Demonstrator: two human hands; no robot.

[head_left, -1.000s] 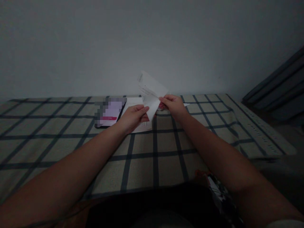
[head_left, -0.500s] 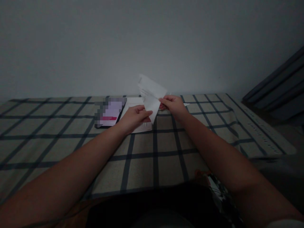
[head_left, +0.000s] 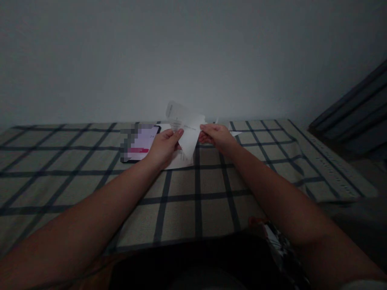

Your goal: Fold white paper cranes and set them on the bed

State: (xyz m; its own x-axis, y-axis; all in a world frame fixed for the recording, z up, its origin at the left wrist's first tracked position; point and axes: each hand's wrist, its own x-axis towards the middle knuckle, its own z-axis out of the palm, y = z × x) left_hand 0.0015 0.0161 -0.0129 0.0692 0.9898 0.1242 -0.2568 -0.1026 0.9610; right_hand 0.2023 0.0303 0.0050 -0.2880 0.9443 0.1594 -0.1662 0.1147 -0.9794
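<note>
Both hands are closed on the same paper slip (head_left: 190,129). The left hand (head_left: 165,146) pinches its left side between thumb and fingers, and the right hand (head_left: 216,137) pinches the right side the same way. So it's a two-handed grip with the slip stretched between them. The slip is held up off the checked cloth (head_left: 193,209), close to the cloth's far edge and roughly in the middle of it. Its top corner tips back toward the wall (head_left: 193,52) and its lower point hangs down between the hands. There's faint print on it, but it's way too dim and blurry to read.

Right under the hands a flat sheet of paper (head_left: 182,160) lies on the cloth, partly covered by the left hand. Just left of that sheet, beside the left hand, is a phone (head_left: 139,143) lying flat with its screen lit up. Past the right hand, at the far edge, there's a small white scrap (head_left: 235,133) on the cloth. It's near the knuckles, but I can't tell if they touch.

Off the right side of the cloth something dark and striped (head_left: 350,108) leans against the wall, well apart from everything else.
</note>
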